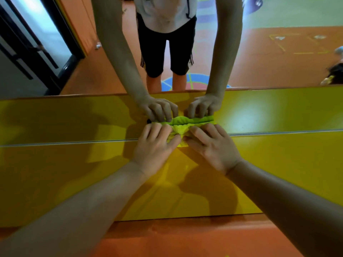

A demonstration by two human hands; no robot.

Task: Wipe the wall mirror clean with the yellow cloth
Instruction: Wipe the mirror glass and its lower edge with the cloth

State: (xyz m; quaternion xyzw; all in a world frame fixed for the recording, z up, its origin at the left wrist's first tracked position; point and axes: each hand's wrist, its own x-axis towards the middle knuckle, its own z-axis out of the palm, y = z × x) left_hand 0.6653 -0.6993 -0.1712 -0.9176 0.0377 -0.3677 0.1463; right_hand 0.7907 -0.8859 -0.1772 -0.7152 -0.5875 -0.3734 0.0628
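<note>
The wall mirror (278,62) fills the upper half of the head view, and its bottom edge runs across at mid height. A bunched yellow-green cloth (179,131) is pressed against the lower edge of the glass. My left hand (156,143) and my right hand (213,145) both rest on the cloth, fingers spread over it and curled into its folds. The reflection of both hands, the cloth and my arms shows just above in the mirror.
A glossy yellow panel (278,173) lies below the mirror, above an orange floor (185,238). The mirror reflects an orange and green play floor, a dark-framed door (37,43) at the left and a small figure (334,75) at the right edge.
</note>
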